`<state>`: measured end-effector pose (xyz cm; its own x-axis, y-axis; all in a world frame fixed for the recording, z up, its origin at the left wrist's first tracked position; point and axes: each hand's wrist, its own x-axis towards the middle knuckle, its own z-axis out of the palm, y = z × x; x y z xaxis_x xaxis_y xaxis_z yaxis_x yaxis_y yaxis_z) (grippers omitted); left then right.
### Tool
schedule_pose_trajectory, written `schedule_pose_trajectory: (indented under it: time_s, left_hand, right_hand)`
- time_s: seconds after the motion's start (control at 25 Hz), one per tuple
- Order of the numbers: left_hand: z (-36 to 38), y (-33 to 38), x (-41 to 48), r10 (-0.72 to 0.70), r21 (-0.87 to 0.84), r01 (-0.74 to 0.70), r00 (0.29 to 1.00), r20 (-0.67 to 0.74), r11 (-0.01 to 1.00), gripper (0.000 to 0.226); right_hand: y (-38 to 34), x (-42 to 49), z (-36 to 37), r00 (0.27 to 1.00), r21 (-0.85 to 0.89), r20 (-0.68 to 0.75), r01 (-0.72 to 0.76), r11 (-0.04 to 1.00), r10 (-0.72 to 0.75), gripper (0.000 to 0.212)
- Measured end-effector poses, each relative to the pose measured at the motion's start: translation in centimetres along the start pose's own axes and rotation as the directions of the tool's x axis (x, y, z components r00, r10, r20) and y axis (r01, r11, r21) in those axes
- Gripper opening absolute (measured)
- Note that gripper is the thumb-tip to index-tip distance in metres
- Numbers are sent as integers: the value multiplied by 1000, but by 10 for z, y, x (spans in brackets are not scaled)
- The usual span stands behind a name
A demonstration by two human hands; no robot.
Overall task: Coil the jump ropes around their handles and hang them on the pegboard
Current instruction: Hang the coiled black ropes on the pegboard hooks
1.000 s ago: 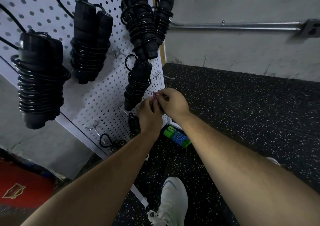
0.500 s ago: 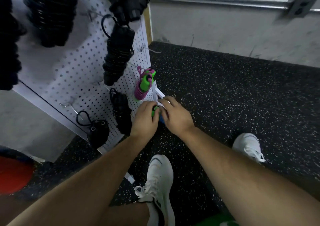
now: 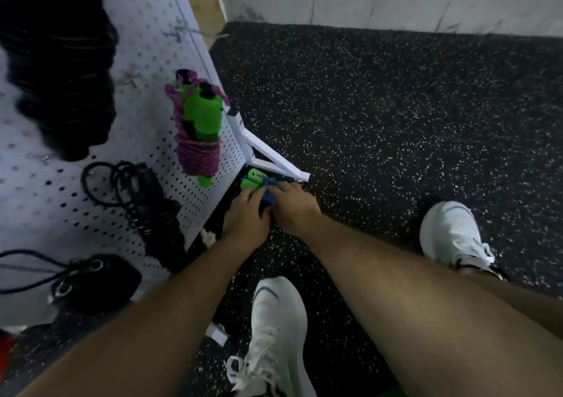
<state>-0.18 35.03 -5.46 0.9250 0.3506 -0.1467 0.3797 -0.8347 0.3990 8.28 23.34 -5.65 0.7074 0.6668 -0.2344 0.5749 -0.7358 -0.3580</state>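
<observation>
Pegboard (image 3: 76, 214) is on the left with a few black coiled jump ropes (image 3: 61, 71) hung on it, plus a pink-and-green jump rope (image 3: 199, 141) hanging near its lower right corner. Down on the speckled floor (image 3: 396, 122), right by the board's white foot (image 3: 271, 159), the left hand (image 3: 243, 223) and right hand (image 3: 294, 211) sit side by side. Both have their fingers curled round a little blue-and-green jump rope (image 3: 254, 182).
</observation>
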Motion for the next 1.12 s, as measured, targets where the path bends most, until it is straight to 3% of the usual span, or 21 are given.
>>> schedule_pose_trajectory:
  time_s: [0.16,0.32,0.44,0.6,0.72,0.84,0.92,1.04,1.12]
  left_hand:
    - [19,-6,8,-43,1,43,998,47,999,53]
    - [28,-5,15,-75,-49,77,997,34,996,49]
    - [37,-1,16,-212,-210,218,976,50,953,43]
    - [21,18,10,-424,-491,411,901,89,768,49]
    - [-7,44,6,-349,-752,284,934,77,595,46]
    - [-33,66,3,-312,-877,168,950,21,451,33]
    - [-60,81,-3,-308,-872,93,949,-68,481,27]
    - [-107,107,-19,-204,-815,-33,962,-184,579,13]
    - [-135,123,-29,-131,-805,-90,970,-204,587,15]
  right_hand:
    - [7,34,23,980,-89,156,-108,990,121,67]
    - [8,43,35,985,-102,63,-152,983,159,61]
    - [15,34,37,976,58,84,-208,976,203,70]
    - [29,-15,27,974,302,10,-217,928,225,77]
    - [26,-48,4,981,357,-128,-93,929,147,70]
    - [18,-68,-37,968,360,-246,55,931,38,64]
    - [13,-83,-73,951,350,-309,131,927,-18,54]
    - [7,-96,-139,901,413,-434,174,894,26,39]
    - [-2,-98,-194,901,456,-433,193,869,27,42]
